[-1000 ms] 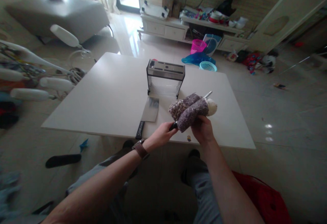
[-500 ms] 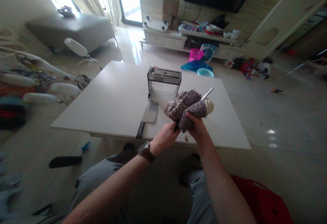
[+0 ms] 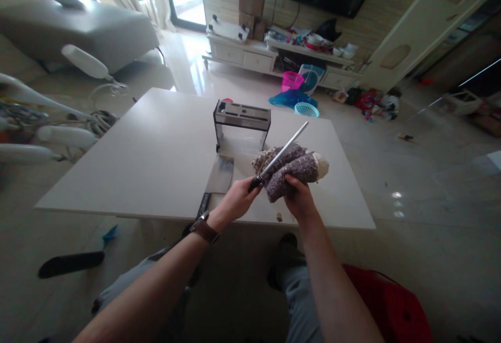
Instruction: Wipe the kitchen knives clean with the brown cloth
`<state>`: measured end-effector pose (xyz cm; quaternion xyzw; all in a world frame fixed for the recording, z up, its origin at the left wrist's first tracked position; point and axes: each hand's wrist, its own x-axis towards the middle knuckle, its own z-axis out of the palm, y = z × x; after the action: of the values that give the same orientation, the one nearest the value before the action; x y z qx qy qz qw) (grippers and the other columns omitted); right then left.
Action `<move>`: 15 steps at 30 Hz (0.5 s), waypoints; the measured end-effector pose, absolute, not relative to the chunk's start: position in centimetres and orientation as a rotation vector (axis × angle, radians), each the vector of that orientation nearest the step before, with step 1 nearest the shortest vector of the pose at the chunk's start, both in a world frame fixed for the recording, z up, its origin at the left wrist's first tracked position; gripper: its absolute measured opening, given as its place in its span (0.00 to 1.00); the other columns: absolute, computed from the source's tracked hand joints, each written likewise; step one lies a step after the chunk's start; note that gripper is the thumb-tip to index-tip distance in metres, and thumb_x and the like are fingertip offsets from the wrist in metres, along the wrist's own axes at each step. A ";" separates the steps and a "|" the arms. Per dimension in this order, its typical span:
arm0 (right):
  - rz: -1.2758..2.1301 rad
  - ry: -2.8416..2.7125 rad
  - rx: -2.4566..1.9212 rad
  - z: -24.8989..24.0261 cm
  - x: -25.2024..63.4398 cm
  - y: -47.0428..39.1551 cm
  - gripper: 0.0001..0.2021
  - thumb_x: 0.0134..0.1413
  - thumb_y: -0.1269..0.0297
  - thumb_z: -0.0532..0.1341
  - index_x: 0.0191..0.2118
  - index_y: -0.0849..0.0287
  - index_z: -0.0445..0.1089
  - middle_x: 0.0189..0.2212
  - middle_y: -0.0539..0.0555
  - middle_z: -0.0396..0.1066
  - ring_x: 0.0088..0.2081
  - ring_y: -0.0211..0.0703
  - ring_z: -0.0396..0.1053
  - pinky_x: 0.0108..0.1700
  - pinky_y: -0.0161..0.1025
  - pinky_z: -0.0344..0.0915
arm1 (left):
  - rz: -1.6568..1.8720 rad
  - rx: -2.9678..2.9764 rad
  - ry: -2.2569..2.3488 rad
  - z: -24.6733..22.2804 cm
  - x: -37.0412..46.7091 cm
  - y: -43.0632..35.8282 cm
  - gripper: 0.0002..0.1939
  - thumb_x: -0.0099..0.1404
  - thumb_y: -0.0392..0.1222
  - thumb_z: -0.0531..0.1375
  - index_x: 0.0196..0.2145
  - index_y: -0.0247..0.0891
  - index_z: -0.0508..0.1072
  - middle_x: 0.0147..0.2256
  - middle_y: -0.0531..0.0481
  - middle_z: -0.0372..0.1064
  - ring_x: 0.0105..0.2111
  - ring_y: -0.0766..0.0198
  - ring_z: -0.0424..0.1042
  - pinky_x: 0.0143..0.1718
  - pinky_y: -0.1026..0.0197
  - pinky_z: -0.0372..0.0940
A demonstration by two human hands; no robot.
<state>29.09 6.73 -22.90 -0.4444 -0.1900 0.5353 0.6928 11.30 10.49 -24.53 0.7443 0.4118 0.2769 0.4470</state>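
My left hand (image 3: 239,197) is closed round the black handle of a sharpening steel (image 3: 287,145), whose bright rod slants up to the right. Behind and below the rod is a bunched fuzzy brown-and-cream cloth (image 3: 295,172). My right hand (image 3: 299,197) grips this cloth from below, its thumb lying on top. A cleaver (image 3: 220,175) with a black handle rests flat on the white table (image 3: 129,160), left of my hands. Just beyond its blade stands a knife block (image 3: 243,116) with clear sides and a slotted top.
A small sticker (image 3: 279,217) is near the table's front edge. Past the far edge, a teal basket (image 3: 306,109), a pink basket (image 3: 292,80) and a blue bag (image 3: 287,98) are on the floor. A red bag (image 3: 387,301) lies at lower right.
The steel's rod, earlier mostly covered by the cloth, now shows along its length above it. My left hand has moved left and slightly up with the handle. The view has shifted too.
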 end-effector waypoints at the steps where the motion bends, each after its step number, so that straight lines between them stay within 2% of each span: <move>1: 1.234 -0.432 -0.998 -22.9 29.0 6.7 0.17 0.34 0.68 0.76 0.35 0.54 0.77 0.34 0.47 0.81 0.40 0.44 0.77 0.47 0.41 0.76 | 0.685 1.851 1.022 -24.6 11.2 10.6 0.13 0.71 0.44 0.57 0.32 0.34 0.72 0.28 0.51 0.70 0.29 0.66 0.62 0.31 0.63 0.53; 7: 1.242 -0.468 -1.099 -23.8 27.9 7.0 0.19 0.27 0.71 0.79 0.33 0.57 0.79 0.36 0.50 0.82 0.40 0.46 0.78 0.48 0.45 0.77 | 0.636 1.915 0.874 -25.3 11.0 10.4 0.08 0.68 0.41 0.59 0.33 0.33 0.73 0.28 0.50 0.71 0.27 0.67 0.62 0.30 0.63 0.54; 12: 1.119 -0.481 -1.186 -24.5 27.9 6.8 0.27 0.21 0.70 0.82 0.37 0.57 0.80 0.39 0.51 0.83 0.42 0.47 0.79 0.53 0.49 0.77 | 0.675 1.958 0.785 -25.3 10.8 9.7 0.07 0.65 0.39 0.60 0.37 0.31 0.74 0.30 0.49 0.72 0.28 0.67 0.62 0.31 0.63 0.56; 15: 1.049 -0.530 -1.218 -24.7 28.0 6.2 0.30 0.22 0.68 0.83 0.40 0.58 0.80 0.43 0.52 0.83 0.46 0.50 0.79 0.56 0.53 0.76 | 0.641 1.994 0.804 -25.1 10.7 9.3 0.06 0.65 0.38 0.60 0.36 0.32 0.74 0.29 0.49 0.71 0.27 0.67 0.61 0.29 0.63 0.55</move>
<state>27.98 6.20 -24.65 -0.5389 -0.2344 0.4642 0.6627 10.71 9.32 -25.12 0.8007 0.3230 0.2572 0.4341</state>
